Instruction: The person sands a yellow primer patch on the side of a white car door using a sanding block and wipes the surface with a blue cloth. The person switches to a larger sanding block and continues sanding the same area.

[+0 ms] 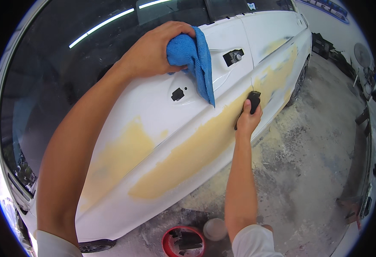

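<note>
My left hand [150, 52] is closed around a folded blue cloth [203, 64], which hangs down over the white car door [153, 98] near the handle recess. My right hand [249, 119] grips a small black hand tool [254, 97] against the lower door. It lies over a long tan filler patch [192, 158] along the body crease. My fingers hide much of the tool, so its exact kind is unclear. Another tan patch [121, 150] covers the door nearer to me, on the left.
Dark windows [68, 68] run along the upper left. Two black-edged openings show in the doors, the farther one holding a handle part [234, 57]. Below stand a red bucket [165, 244] with dark items and a pale round container [215, 229]. A fan [362, 55] stands far right.
</note>
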Tool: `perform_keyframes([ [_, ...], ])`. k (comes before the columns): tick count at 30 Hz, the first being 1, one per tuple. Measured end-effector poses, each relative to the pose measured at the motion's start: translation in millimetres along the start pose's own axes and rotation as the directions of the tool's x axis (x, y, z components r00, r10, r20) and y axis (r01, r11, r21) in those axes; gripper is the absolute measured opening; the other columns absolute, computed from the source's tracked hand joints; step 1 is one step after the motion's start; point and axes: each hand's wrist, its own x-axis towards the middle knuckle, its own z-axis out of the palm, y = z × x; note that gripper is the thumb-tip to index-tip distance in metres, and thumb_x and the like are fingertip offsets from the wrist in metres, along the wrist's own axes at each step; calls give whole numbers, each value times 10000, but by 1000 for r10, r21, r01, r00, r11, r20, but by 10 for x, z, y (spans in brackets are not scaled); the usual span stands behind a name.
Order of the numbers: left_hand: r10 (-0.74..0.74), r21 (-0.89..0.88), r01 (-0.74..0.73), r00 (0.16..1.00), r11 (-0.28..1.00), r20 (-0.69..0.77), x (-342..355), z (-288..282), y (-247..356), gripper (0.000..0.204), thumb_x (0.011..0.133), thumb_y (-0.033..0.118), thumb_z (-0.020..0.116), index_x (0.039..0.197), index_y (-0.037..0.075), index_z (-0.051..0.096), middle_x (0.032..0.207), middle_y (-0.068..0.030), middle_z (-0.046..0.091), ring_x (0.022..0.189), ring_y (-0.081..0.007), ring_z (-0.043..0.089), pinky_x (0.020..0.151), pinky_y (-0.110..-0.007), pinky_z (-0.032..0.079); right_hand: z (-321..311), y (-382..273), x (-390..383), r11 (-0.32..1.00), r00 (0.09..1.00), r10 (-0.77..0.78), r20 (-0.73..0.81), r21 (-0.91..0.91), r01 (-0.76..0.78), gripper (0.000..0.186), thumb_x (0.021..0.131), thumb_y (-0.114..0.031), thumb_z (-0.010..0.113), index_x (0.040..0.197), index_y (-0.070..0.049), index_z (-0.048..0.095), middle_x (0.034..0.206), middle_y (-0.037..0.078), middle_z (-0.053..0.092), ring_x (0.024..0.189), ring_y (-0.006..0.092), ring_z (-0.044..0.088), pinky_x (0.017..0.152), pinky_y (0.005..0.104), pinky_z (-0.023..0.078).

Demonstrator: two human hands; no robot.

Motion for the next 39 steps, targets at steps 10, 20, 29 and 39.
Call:
perform_keyframes([
  [10, -19, 74, 17, 999, 997, 32, -38, 24, -28, 765, 619, 47, 936, 1294, 199, 609, 1444, -59, 590, 1298, -329, 592, 1119, -432, 479, -72, -963, -2267, 998, 991, -69, 119, 21, 67, 739, 1004, -501, 643, 1507, 4, 448, 1451, 251, 459, 1358, 420, 415, 1126, 522, 347],
  [20, -51, 21, 50, 997, 999, 53, 2, -28, 65, 761, 604, 46, 933, 1280, 177, 610, 1422, -68, 595, 1295, -322, 585, 1116, -424, 476, -30, -1148, -3119, 997, 991, 10, 132, -71, -1, 660, 1005, -394, 653, 1517, -21, 467, 1476, 254, 451, 1361, 448, 423, 1131, 554, 306],
  [29, -147, 2, 148, 987, 989, 62, 27, -5, 92, 789, 561, -25, 921, 1261, 167, 615, 1471, -89, 570, 1349, -337, 556, 1129, -454, 463, 40, -78, -87, 973, 999, -29, 45, 231, 18, 523, 1008, -240, 648, 1458, -5, 519, 1422, 206, 540, 1298, 407, 488, 1132, 485, 329],
  [39, -179, 34, 177, 981, 984, 72, 36, 3, 118, 783, 570, -3, 936, 1261, 184, 620, 1467, -79, 573, 1338, -338, 563, 1125, -455, 470, -116, -1213, -3530, 997, 973, -72, 221, 37, 66, 740, 945, -434, 736, 1524, -54, 475, 1446, 233, 488, 1339, 425, 435, 1118, 549, 322],
])
